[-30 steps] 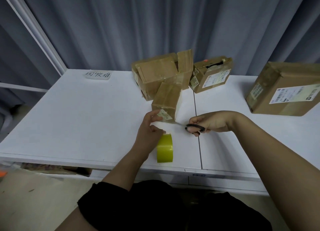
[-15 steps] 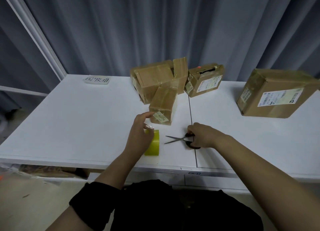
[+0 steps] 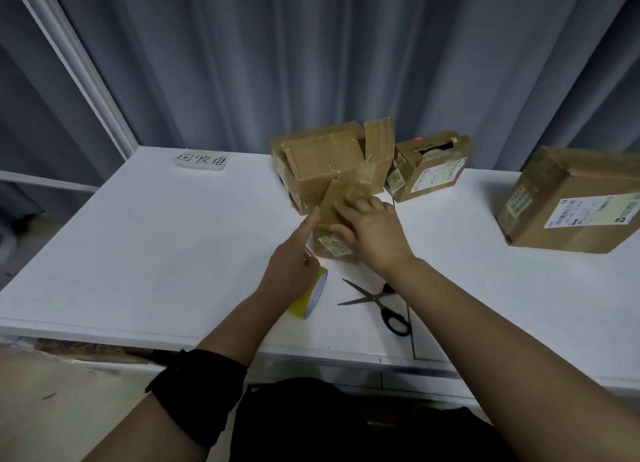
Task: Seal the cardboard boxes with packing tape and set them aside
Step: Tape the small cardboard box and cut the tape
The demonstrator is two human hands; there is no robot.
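Pressing the small box (image 3: 329,215) at frame centre with flat, released fingers (image 3: 363,207) of the right hand (image 3: 374,236), probably to smooth its seal; steadying its side with the left hand (image 3: 291,267) index, cannot tell whether also gripping the tape roll (image 3: 315,295).

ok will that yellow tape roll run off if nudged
Probably: the yellow tape roll seems to stand on its rim, so a nudge could roll it across the smooth table. Its round, rigid-looking form should grip easily.

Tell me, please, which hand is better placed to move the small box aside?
Probably right: the right hand lies flat on the small box; the left hand is over the tape roll, only its forefinger near it.
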